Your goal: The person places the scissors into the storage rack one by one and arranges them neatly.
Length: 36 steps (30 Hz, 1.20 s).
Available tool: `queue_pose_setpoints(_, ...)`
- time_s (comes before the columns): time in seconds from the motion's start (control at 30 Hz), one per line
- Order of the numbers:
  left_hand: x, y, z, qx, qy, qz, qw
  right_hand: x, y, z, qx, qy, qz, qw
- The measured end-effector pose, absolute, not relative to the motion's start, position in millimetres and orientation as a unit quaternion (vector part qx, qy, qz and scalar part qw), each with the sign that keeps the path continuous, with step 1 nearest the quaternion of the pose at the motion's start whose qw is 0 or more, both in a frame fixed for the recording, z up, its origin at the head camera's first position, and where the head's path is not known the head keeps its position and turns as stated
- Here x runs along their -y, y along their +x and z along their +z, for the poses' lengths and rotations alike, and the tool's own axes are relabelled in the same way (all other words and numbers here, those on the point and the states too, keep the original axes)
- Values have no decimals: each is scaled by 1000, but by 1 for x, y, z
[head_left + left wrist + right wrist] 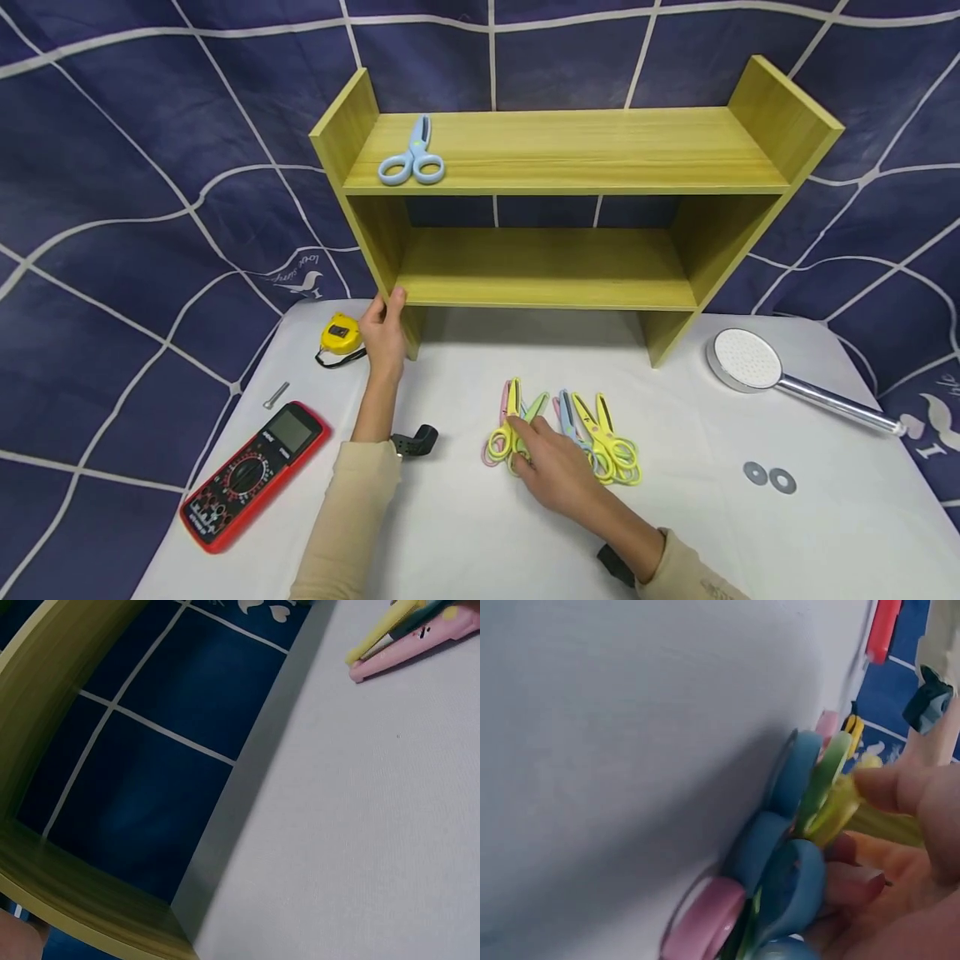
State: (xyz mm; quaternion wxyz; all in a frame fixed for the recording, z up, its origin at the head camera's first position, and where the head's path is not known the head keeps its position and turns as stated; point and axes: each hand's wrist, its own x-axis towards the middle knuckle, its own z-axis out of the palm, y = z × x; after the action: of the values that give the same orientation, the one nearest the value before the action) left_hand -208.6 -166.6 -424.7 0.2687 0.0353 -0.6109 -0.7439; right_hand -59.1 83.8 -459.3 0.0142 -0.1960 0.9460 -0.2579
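One white table (navy grid-patterned backdrop)

Shelf: yellow-green wood grain. Scissors on it: light blue. Scissors pile: yellow, pink, green and blue handles. Table: white. Backdrop: navy with white web lines. Multimeter: red and black. Tape measure: yellow. Shower head: silver, white face. Sleeves: beige.
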Motion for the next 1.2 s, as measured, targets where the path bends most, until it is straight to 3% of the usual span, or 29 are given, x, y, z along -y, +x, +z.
queue_pose_setpoints(0.37, 168, -212, -433, 607, 46, -738, 292, -95, -63, -452, -917, -110, -377, -75)
queue_pose_setpoints(0.57, 166, -214, -433, 613, 53, -729, 299, -102, -62, -434, -873, -55, -475, -95)
queue_pose_setpoints(0.73, 165, -210, -429, 617, 57, -727, 297, -104, -56, -408, -828, -75, -540, -128)
queue_pose_setpoints(0.87, 166, -211, -429, 620, 57, -724, 298, -104, -51, -380, -767, -161, -587, -203)
queue_pose_setpoints(1.07, 166, -215, -433, 611, 49, -729, 305, -99, -61, -337, -641, -278, -615, -365)
queue_pose_setpoints(1.2, 166, -216, -434, 608, 44, -733, 303, -97, -77, -306, -601, -291, -605, -434)
